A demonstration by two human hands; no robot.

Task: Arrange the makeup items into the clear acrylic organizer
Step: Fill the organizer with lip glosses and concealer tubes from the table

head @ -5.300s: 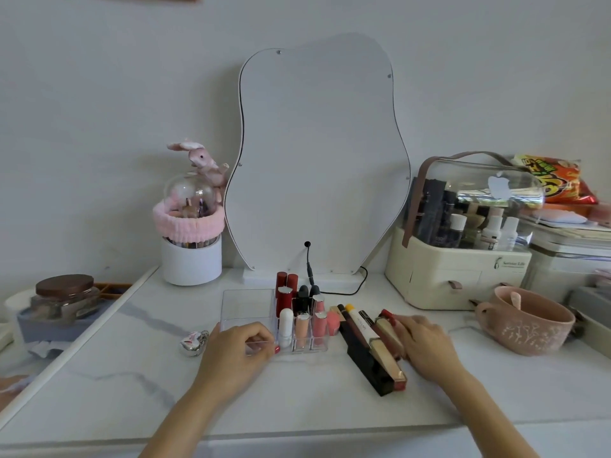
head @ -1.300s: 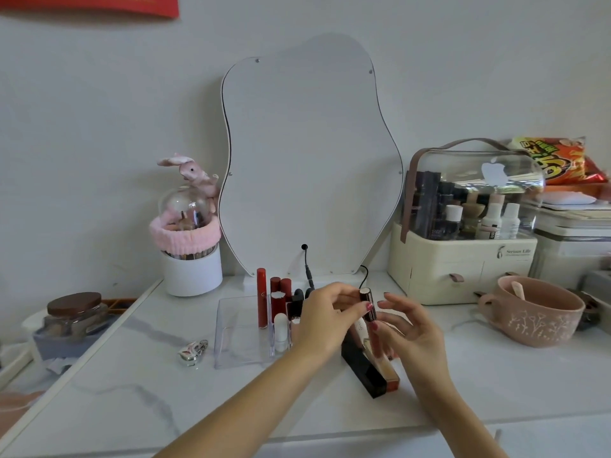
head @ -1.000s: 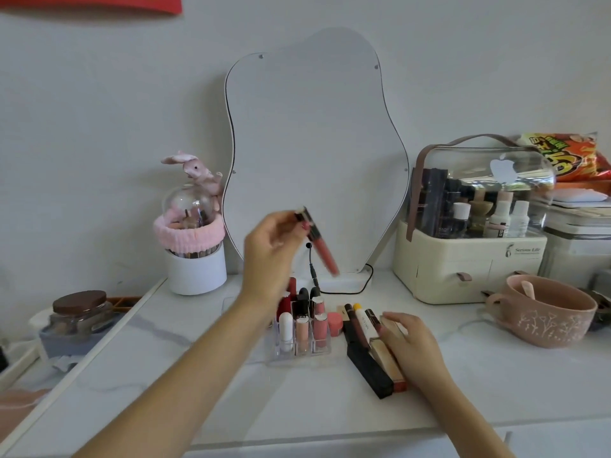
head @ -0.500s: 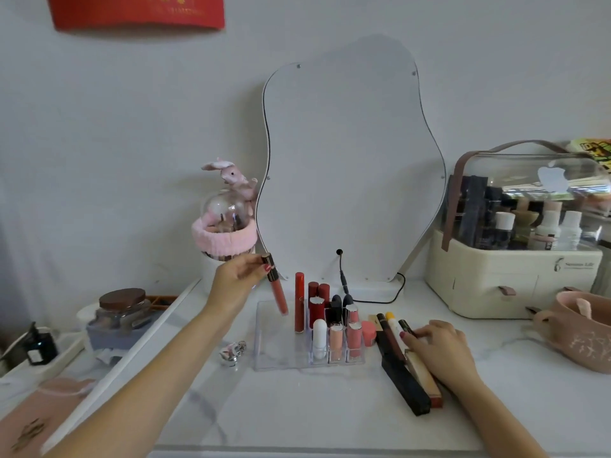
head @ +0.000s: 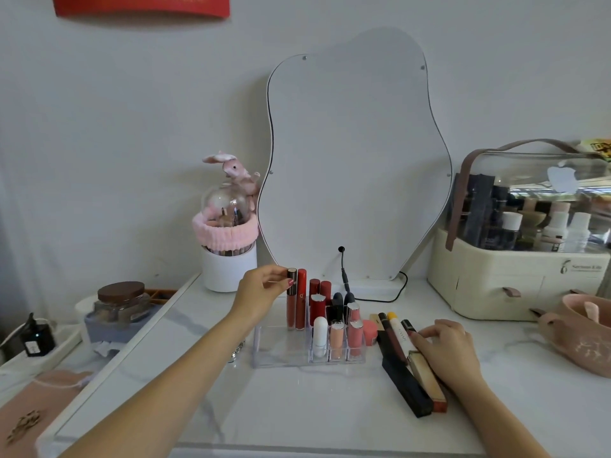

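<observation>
The clear acrylic organizer [head: 281, 348] sits on the white marble table in front of the mirror. Several lipsticks [head: 337, 338] stand in its right-hand slots. My left hand [head: 261, 292] pinches the dark cap of a reddish lip gloss tube [head: 291, 309], which stands upright in the organizer's back left part beside a red tube [head: 301, 299]. My right hand [head: 446, 355] rests on a row of long makeup items [head: 406, 368] lying on the table right of the organizer; its fingertips touch a dark-capped tube [head: 408, 327].
A wavy mirror [head: 357, 160] stands behind. A white pot with a pink headband [head: 228, 246] is back left, a cream cosmetic case [head: 519, 259] back right, a pink mug [head: 585, 332] far right. A jar [head: 120, 302] and a white ledge [head: 109, 358] lie left.
My left hand carried the lip gloss from my right hand over the organizer and has lowered it upright into the back left part. My right hand went back onto the row of items.
</observation>
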